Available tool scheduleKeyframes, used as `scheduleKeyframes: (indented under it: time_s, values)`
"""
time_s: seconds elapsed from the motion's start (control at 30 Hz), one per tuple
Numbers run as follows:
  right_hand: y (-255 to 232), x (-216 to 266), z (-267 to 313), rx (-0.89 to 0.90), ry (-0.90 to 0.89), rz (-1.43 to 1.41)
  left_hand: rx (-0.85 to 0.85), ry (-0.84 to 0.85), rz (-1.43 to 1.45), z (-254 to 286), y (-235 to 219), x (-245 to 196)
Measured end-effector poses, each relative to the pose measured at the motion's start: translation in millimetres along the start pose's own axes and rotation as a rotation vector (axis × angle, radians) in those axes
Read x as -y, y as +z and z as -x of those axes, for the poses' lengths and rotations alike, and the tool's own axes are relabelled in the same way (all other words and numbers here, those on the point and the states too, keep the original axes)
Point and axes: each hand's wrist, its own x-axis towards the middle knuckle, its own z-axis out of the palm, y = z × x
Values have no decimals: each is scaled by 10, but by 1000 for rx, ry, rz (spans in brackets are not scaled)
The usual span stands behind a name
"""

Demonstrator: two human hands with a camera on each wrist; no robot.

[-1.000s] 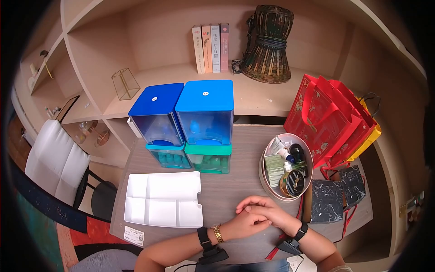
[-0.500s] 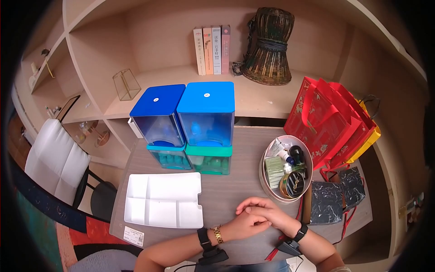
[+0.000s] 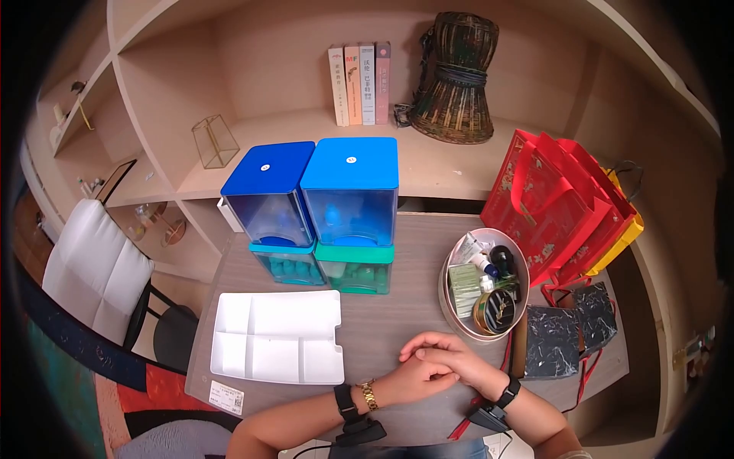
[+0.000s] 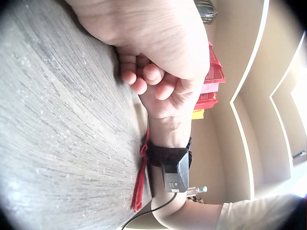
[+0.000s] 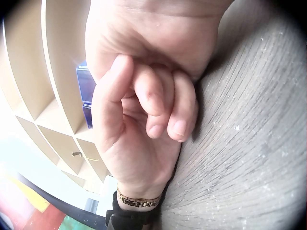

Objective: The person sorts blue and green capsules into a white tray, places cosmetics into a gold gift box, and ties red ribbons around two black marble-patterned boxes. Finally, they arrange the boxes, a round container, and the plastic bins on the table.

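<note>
Folded together over the front of the desk, my two hands rest one against the other and hold no object. My left hand (image 3: 418,380) reaches in from the left, with a gold bracelet (image 3: 368,395) at its wrist. Overlapping it from the right is my right hand (image 3: 470,365). Both wrist views show loosely curled fingers (image 5: 178,108) meeting between the palms; some of them are hidden. Left of the hands lies a white divided tray (image 3: 279,325). Just beyond them stands a round box (image 3: 446,294) filled with tubes, bottles and other cosmetics.
Blue drawer boxes (image 3: 349,172) stand on teal and green ones (image 3: 354,254) at the desk's back left. At the right are red gift bags (image 3: 550,203), a yellow bag (image 3: 621,245) and black marbled boxes (image 3: 552,340). Books (image 3: 361,84) and a woven basket (image 3: 456,80) occupy the shelf.
</note>
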Motion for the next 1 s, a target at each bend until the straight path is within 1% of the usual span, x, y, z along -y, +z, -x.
scheduleKeyframes:
  time_s: [0.1, 0.3, 0.5, 1.0]
  values:
    - [1, -5, -2, 0, -1, -2, -21, 13, 12, 2, 17, 12]
    - [14, 24, 5, 1, -6, 18, 24, -51, -20, -3, -21, -33]
    - [13, 22, 5, 2, -3, 23, -15, 9, -20, 5, 15, 31]
    - [11, 16, 4, -6, 4, 22, -15, -3, -9, -1, 13, 7]
